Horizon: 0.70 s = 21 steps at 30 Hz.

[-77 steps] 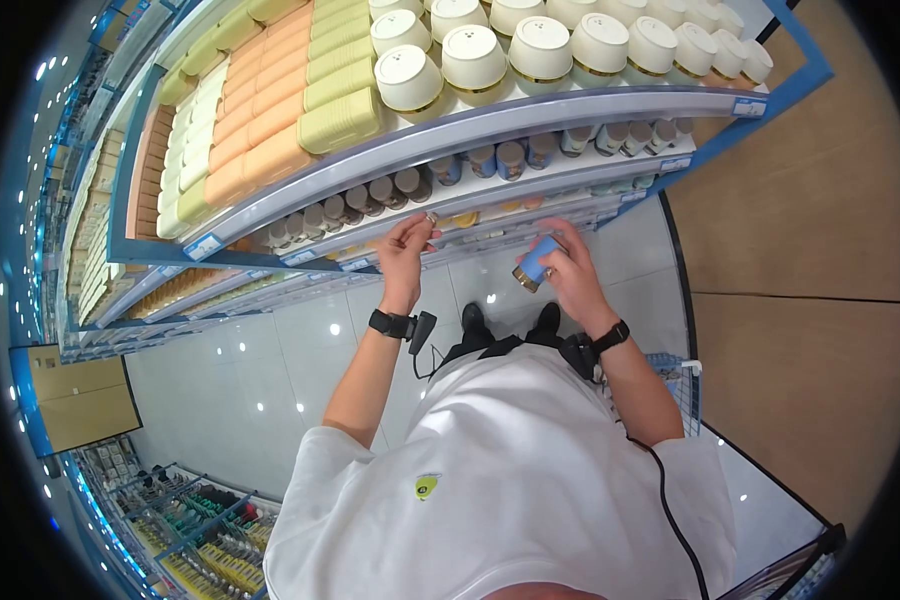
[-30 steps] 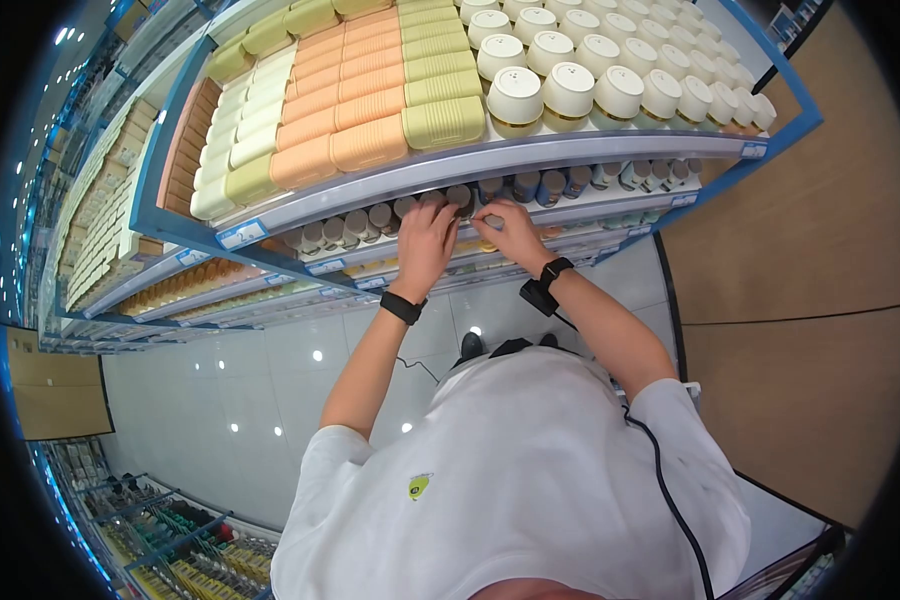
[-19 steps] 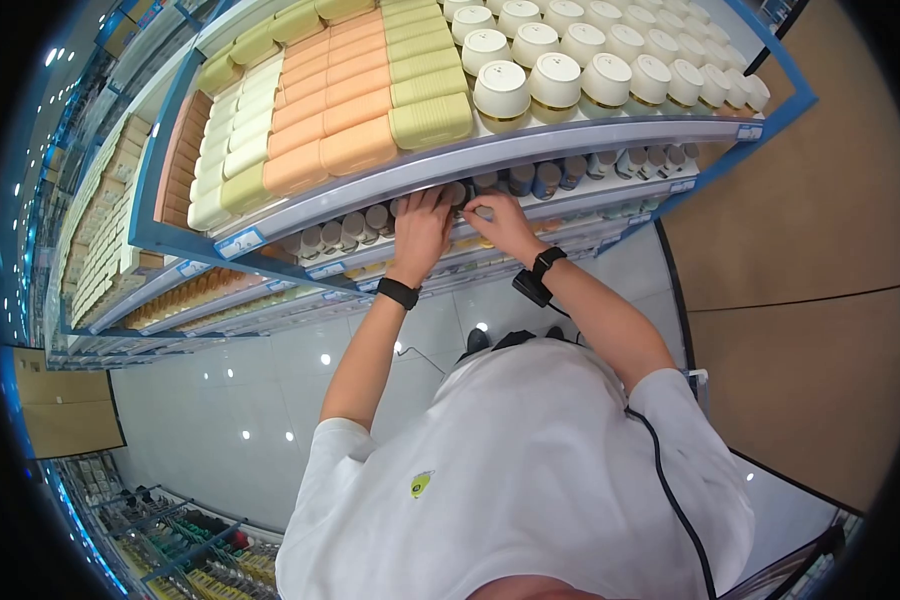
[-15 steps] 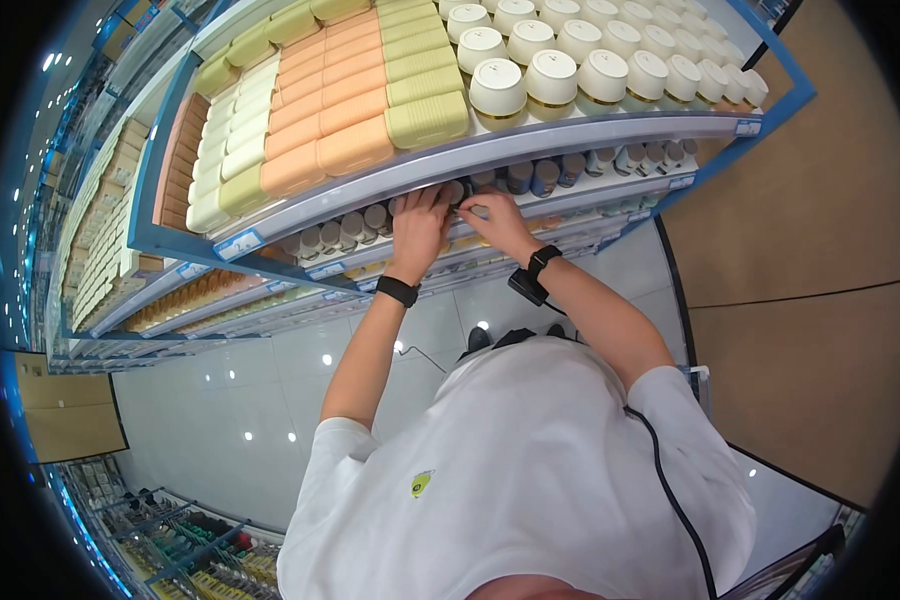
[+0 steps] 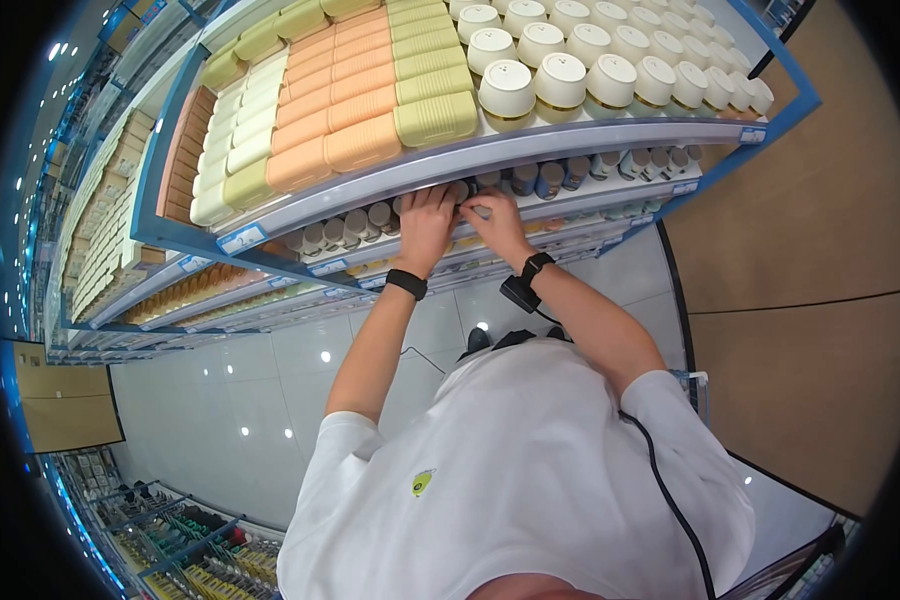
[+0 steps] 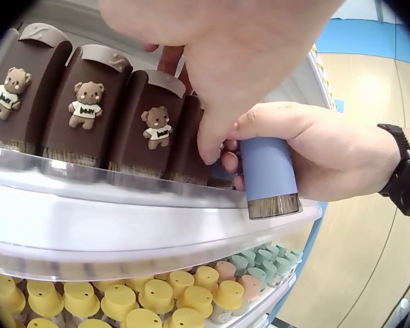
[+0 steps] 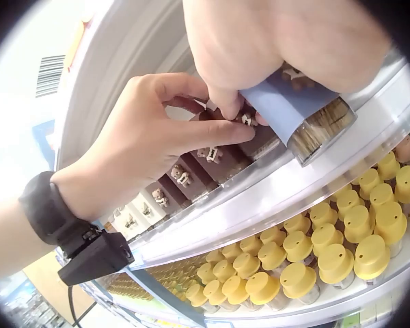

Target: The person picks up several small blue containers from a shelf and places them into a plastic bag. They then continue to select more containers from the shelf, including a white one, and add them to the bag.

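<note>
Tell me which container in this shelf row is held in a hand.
The blue cylindrical container, gripped by the right hand at the row's right end; the rest are brown bear-figure containers.
</note>
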Available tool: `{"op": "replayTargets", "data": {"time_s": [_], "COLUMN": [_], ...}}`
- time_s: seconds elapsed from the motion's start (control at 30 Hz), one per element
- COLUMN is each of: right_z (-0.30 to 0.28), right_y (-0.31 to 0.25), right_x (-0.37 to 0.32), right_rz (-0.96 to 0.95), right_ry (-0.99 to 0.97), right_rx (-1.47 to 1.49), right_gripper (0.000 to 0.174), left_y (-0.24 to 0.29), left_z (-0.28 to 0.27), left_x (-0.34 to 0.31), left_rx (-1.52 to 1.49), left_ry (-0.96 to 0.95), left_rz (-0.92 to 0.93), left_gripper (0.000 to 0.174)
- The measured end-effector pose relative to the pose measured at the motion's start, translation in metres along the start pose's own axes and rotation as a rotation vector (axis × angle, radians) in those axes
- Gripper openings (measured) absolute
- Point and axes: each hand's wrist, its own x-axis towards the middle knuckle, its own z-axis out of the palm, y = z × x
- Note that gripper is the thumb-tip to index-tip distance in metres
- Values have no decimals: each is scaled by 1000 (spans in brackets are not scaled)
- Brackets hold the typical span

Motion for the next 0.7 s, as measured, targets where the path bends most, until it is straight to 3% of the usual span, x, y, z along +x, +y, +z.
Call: {"op": "replayTargets", "data": {"time_s": [0.23,0.43,0.7], "right_z": [0,2,-40], "right_y": [-4,-4,-13], "right_x": [-2,-8,-20], "right_rz": [22,7,0], "right_ry": [43,130,26], "right_rx": [-40,-48,81], "right_gripper": [14,22,20], "left_y": [8,-1,-4], "left_z": [0,8,12], "left_x": [1,-3,-4], "left_rx": [31,45,33], "left_ry": [-23,9,-6], "left_rz": [-44,5,17], "left_gripper": [39,43,39]}}
